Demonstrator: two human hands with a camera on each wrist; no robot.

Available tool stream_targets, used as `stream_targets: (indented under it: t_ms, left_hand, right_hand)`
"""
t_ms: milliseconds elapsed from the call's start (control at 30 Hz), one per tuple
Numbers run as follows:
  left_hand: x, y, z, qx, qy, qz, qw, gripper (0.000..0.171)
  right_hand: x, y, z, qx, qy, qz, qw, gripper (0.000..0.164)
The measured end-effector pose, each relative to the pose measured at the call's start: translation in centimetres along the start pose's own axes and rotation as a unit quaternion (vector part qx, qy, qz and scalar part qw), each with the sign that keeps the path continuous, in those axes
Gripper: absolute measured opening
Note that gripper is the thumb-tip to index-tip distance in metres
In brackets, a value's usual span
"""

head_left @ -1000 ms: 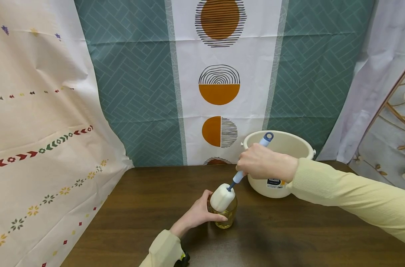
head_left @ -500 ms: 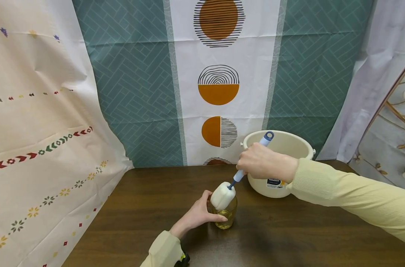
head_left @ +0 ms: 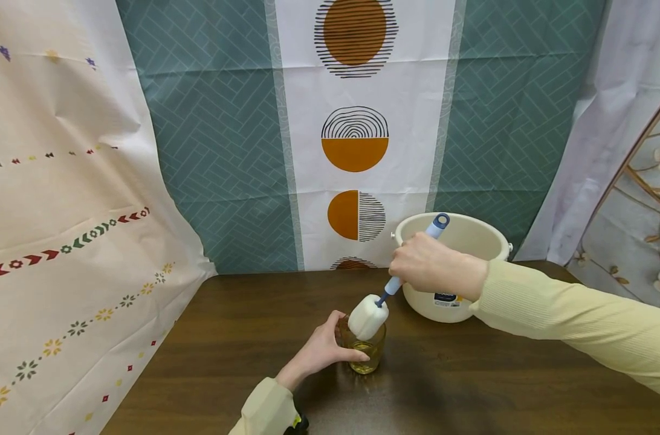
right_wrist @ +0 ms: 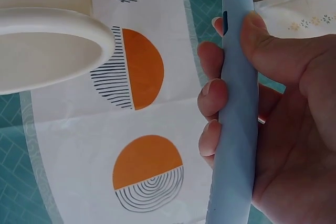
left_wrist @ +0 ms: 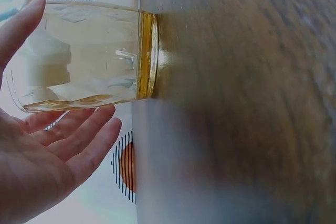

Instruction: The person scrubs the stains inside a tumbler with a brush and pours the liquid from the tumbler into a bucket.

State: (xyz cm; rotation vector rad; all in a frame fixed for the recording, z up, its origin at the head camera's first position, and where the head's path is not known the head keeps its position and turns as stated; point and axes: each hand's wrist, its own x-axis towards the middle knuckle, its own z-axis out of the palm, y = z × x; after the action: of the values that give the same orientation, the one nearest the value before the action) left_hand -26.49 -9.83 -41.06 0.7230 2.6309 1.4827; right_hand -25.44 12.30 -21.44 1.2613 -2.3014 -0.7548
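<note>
An amber-tinted drinking glass stands upright on the brown table. My left hand holds it from the left, thumb on the near side and fingers behind; the left wrist view shows the glass between thumb and fingers. In my right hand is a bottle brush with a white sponge head, tilted, its lower part inside the glass and its top above the rim. Curled fingers and thumb grip the light-blue handle in the right wrist view. Its dark-blue hanging loop sticks out above the hand.
Behind my right hand a cream bucket with a label stands near the table's back edge. A patterned cloth hangs behind the table. At the left, a cream cloth hangs along the side.
The sponge head has risen slightly and shifted right in the glass, with my right hand moving a little right. My left hand and the glass stay about where they were.
</note>
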Motion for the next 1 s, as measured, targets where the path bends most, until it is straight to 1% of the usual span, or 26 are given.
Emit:
stream_targets:
  t_ms: [233, 433, 600, 767, 1000]
  left_hand:
    - [-0.1, 0.0, 0.0, 0.002, -0.001, 0.0, 1.0, 0.066]
    - [-0.1, -0.2, 0.0, 0.005, 0.0, -0.005, 1.0, 0.067]
    - [0.0, -0.3, 0.0, 0.008, 0.001, 0.003, 1.0, 0.066]
    - [0.0, -0.3, 0.0, 0.008, -0.001, -0.001, 1.0, 0.068]
    - [-0.1, -0.2, 0.0, 0.0, -0.003, -0.005, 1.0, 0.067]
  right_hand:
    - [-0.1, -0.3, -0.3, -0.009, 0.001, 0.003, 1.0, 0.018]
    - [-0.2, -0.5, -0.8, -0.018, -0.015, 0.008, 1.0, 0.017]
    - [-0.4, -0.4, -1.2, -0.026, -0.022, 0.004, 0.999, 0.019]
    - [-0.4, -0.2, -1.6, -0.015, -0.033, -0.003, 0.999, 0.018]
    - [-0.5, 0.0, -1.8, 0.01, -0.031, -0.014, 0.999, 0.019]
